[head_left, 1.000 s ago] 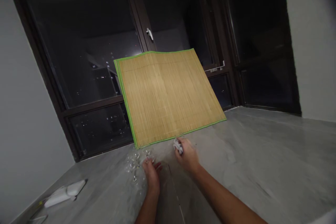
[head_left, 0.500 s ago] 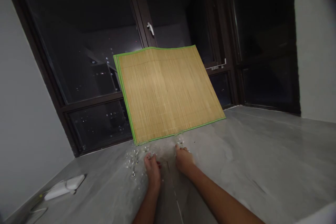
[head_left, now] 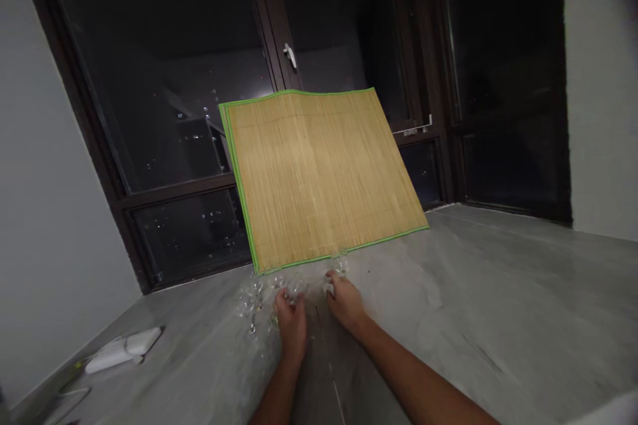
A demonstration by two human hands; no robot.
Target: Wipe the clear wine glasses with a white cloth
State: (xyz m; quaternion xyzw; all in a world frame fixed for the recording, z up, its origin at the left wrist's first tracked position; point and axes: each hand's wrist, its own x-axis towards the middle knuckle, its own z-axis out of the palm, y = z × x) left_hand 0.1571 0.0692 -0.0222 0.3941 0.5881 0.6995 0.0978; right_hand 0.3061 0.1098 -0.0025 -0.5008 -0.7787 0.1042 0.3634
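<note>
My left hand (head_left: 290, 325) is curled with thumb and fingers around a small clear glass piece (head_left: 297, 283), blurred and partly hidden by the fingers. My right hand (head_left: 345, 300) is closed just to the right, its index finger and thumb bent toward the left hand. Something clear and faint shows at its fingertips, too blurred to name. Another small clear glass (head_left: 341, 263) stands behind the right hand, by the mat's lower edge. To the left of my left hand, several small clear glasses (head_left: 255, 289) are clustered, some looking stemmed.
A bamboo mat (head_left: 323, 172) with green edging leans upright against the dark window (head_left: 149, 80). On the left of the grey marbled surface (head_left: 473, 292) lies a white object wrapped with a cord (head_left: 122, 350). A grey wall (head_left: 34, 179) rises at the left.
My right hand has shifted slightly left, toward my left hand. The left hand's fingers have moved a little, and the clear piece above them shows more. The view has tilted slightly.
</note>
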